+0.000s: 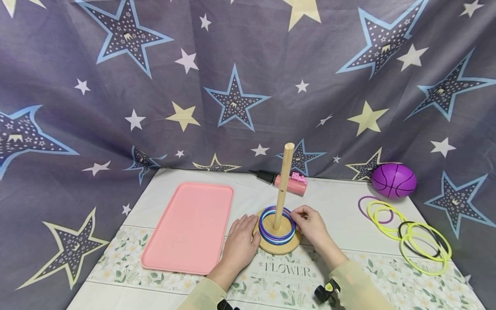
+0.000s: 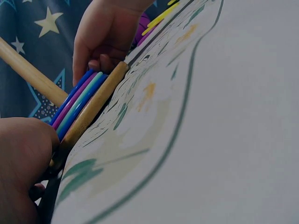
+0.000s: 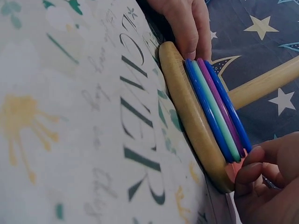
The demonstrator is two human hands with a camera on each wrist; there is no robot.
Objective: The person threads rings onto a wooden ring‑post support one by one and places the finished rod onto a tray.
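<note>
Head view: four rings (image 1: pixel 277 225) sat stacked on peg (image 1: pixel 283 185); right hand (image 1: pixel 311 224) pinched them, left hand (image 1: pixel 242 242) flat against base (image 1: pixel 280 246); loose rings (image 1: pixel 410 236) remained on bench (image 1: pixel 341 206).

It looked like a home play corner: a star-printed curtain (image 1: pixel 248 77) hung as backdrop behind a worktop (image 1: pixel 341 206) under a floral cloth, with toys beyond the hands, namely a purple ball (image 1: pixel 393 180), loose plastic rings (image 1: pixel 410 237) and a wooden ring peg (image 1: pixel 283 185).
</note>
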